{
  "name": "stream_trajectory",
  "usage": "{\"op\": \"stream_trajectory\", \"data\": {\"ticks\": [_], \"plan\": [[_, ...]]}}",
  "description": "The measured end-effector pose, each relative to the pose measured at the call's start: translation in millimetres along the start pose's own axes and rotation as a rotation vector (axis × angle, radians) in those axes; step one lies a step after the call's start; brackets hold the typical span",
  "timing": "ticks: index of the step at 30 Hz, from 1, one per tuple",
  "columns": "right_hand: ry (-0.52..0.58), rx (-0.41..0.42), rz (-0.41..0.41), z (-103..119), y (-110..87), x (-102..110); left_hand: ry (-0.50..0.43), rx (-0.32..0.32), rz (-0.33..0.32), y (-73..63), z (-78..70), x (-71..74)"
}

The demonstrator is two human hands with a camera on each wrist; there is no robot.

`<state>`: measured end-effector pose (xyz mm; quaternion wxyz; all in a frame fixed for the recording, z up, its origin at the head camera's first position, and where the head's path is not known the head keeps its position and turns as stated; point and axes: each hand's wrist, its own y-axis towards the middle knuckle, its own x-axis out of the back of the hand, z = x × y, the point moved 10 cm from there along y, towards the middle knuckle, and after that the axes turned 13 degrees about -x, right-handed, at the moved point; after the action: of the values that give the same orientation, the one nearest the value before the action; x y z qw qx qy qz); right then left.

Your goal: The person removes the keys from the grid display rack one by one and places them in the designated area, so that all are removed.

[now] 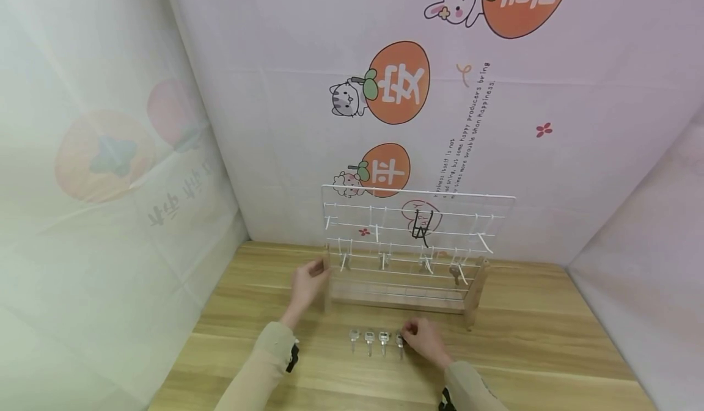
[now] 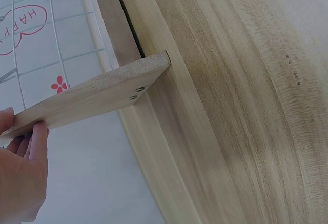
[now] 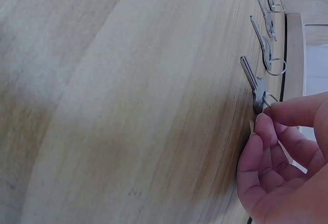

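My left hand (image 1: 308,284) grips the wooden side post (image 2: 97,88) of a white wire rack (image 1: 418,192), thumb on one face and fingers on the other. On the table in front of the rack, several silver keys with small rings lie in a row. With thumb and forefinger, my right hand (image 1: 423,336) pinches the ring of the rightmost key (image 3: 259,92). That key's blade points away from the fingers. Beside it lie a second key (image 3: 265,49) and others farther along the row.
White hooks stick out of the rack, and keys hang on the lower ones, among them a key (image 1: 455,272) at the right. A black wire holder (image 1: 421,225) hangs higher up. Printed cloth (image 1: 286,124) covers the walls behind and beside the wooden table (image 1: 528,338).
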<state>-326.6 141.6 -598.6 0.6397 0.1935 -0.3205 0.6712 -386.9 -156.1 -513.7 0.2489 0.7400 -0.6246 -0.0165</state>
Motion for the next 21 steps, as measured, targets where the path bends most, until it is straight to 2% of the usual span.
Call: {"op": "stream_trajectory", "data": {"ticks": [10, 21], "plan": [[0.059, 0.013, 0.032, -1.2, 0.0, 1.4, 0.002, 0.014, 0.006, 0.0, 0.7, 0.0], [0.034, 0.062, -0.047, 22.2, -5.1, 14.1, -0.018, -0.008, -0.003, -0.2, -0.8, 0.4]]}}
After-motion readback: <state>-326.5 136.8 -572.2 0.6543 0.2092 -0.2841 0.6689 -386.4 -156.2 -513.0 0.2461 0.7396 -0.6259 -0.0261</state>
